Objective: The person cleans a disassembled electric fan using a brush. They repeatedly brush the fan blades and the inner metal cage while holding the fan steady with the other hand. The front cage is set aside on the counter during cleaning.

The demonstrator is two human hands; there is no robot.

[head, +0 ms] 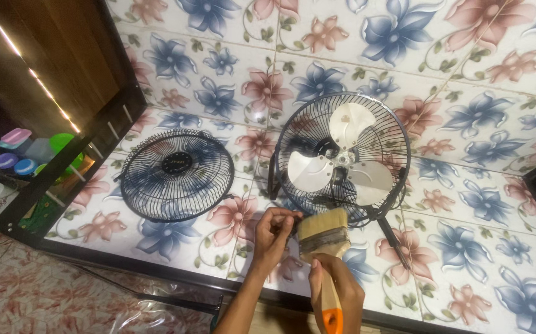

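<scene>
Left fingers [278, 218] pinched fan [341, 162] rim | right fingers [330, 272] gripped brush [325, 247] handle | we judged bristles soft, cage stiff, light.

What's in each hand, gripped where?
Right hand holds the paintbrush by its wooden handle. Left hand pinches the lower rim of the fan guard.
</scene>
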